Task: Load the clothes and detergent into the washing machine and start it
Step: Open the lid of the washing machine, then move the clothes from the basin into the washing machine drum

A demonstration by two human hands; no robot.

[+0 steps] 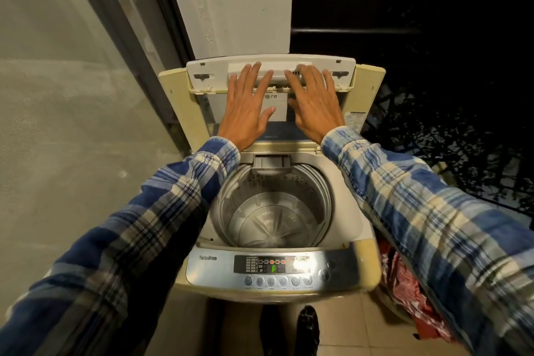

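A top-loading washing machine [358, 228] stands before me with its folded lid [213, 72] raised upright at the back. The steel drum [271, 211] below is bare, with no clothes in it. My left hand [245, 104] and my right hand [315, 101] lie flat against the raised lid, fingers spread, holding nothing. The control panel [271, 269] at the front shows a lit green display and a row of round buttons. Red patterned clothes [404, 289] sit in a heap to the right of the machine, partly hidden by my right sleeve. No detergent is visible.
A grey wall and a dark door frame [121, 37] run along the left. A white pillar [231, 3] rises behind the machine. Dark railing and foliage [433, 66] fill the right. The floor is tiled, and my dark shoe [307, 326] stands at the machine's base.
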